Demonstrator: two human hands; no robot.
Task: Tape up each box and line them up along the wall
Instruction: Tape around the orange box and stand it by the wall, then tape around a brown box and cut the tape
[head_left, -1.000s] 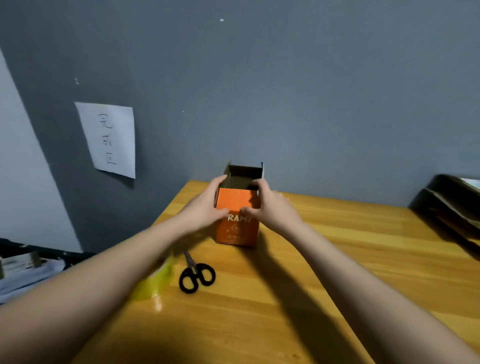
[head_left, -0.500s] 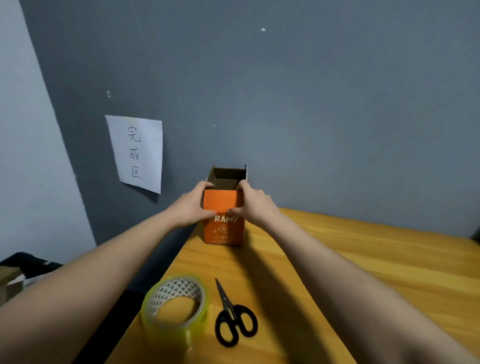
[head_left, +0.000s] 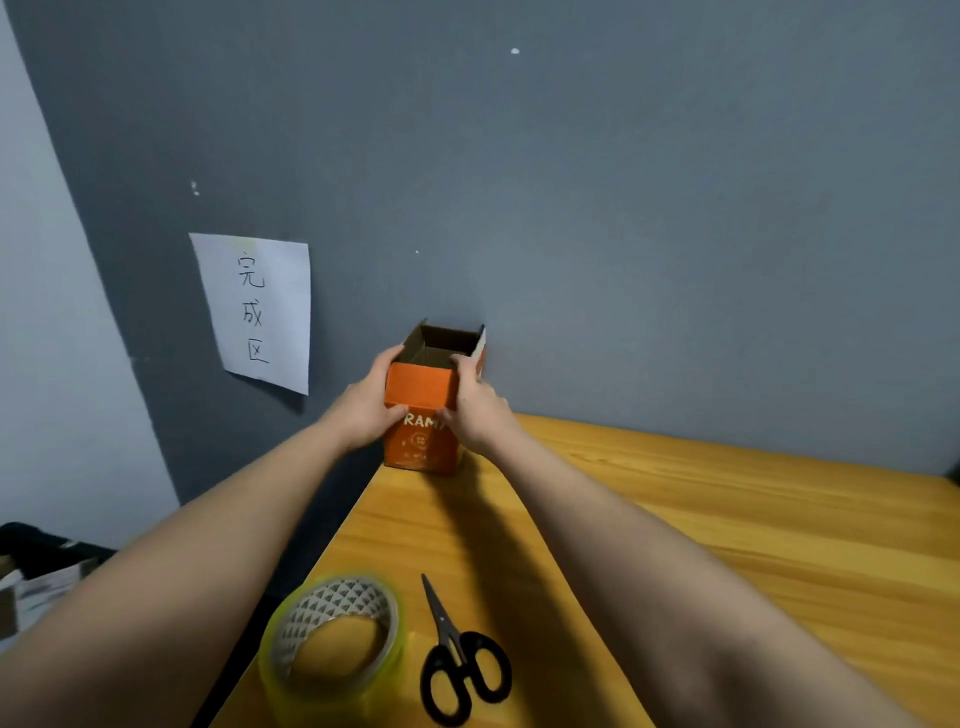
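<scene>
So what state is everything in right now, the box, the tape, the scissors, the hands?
Orange box: upright at the table's far left corner by the wall, top open, untaped.
Left hand: grips the box's left side.
Right hand: grips the box's right side.
Tape roll: lying flat on the table, untouched.
Scissors: closed, flat beside the tape roll.
Paper sign: stuck on the wall, lower edge lifting slightly.
</scene>
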